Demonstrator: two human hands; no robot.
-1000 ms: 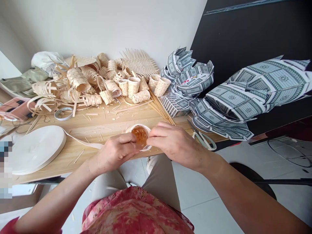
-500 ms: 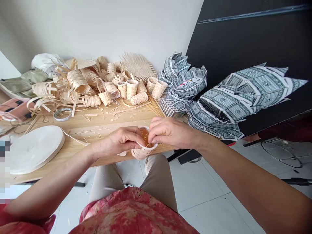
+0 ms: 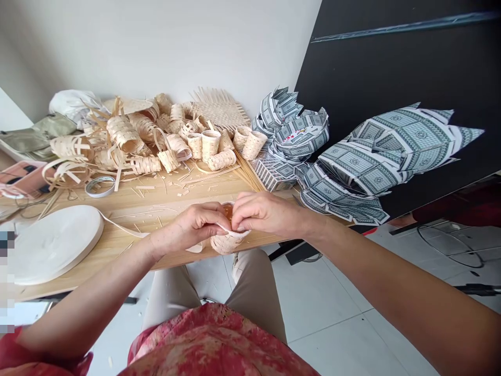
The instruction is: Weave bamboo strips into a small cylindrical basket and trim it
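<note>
- The left fingers (image 3: 213,215) are curled closed on the rim of a small woven cup (image 3: 225,244), and I see them gripping it from the left side.
- The right fingers (image 3: 245,206) are bent closed over the same rim from the other side, almost meeting the left ones.
- A white strip (image 3: 233,231) runs along the rim under both sets of fingers. I can't tell from here whether it is fastened.
- Between the hands, an amber-brown lining (image 3: 227,210) shows inside the cup, but it is mostly hidden and I can't tell what it is.
- The cup's woven lower half hangs below the hands, right at the front edge of the table (image 3: 129,196).
- To the left, a length of white strip (image 3: 121,230) leads from a large white roll (image 3: 50,243) toward the left hand.
- Farther back lie a small tape roll (image 3: 99,186), a heap of woven pieces (image 3: 125,138) and a bundle of thin sticks (image 3: 246,169).
- Woven paper bowls with a grey-green pattern (image 3: 301,137) stand at the table's far right.
</note>
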